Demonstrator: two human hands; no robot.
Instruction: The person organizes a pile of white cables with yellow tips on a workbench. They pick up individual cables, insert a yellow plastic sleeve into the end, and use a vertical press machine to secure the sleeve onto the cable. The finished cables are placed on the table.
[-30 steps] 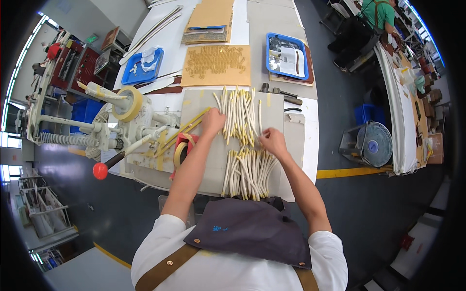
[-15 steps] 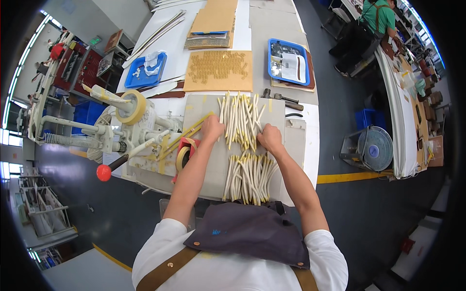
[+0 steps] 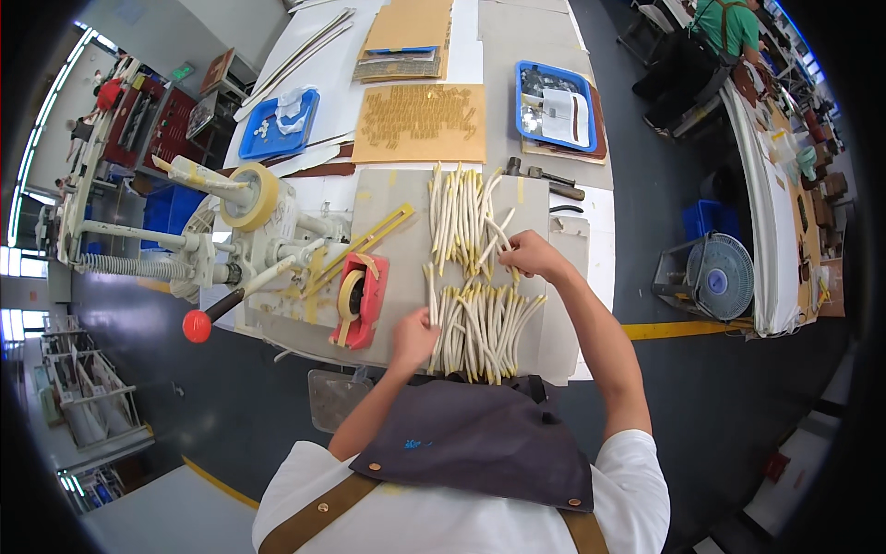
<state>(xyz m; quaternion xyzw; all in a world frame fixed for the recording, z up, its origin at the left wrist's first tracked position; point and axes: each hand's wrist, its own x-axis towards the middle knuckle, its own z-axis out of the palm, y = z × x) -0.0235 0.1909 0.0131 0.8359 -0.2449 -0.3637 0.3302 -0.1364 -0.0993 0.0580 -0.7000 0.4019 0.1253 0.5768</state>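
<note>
Near cluster of white, yellow-tipped strips (image 3: 480, 332) lying on grey mat (image 3: 392, 189), strips overlapping too much to count. Left hand (image 3: 415, 340) pinching one strip (image 3: 431, 294) at cluster's left edge. One red tape dispenser (image 3: 374, 295) standing farther left. Right hand (image 3: 530, 255) gripping at least one strip beside far cluster (image 3: 452, 212). One machine (image 3: 249, 263) standing left. Farther, one tan board (image 3: 434, 152) lying between two blue trays (image 3: 519, 106).
</note>
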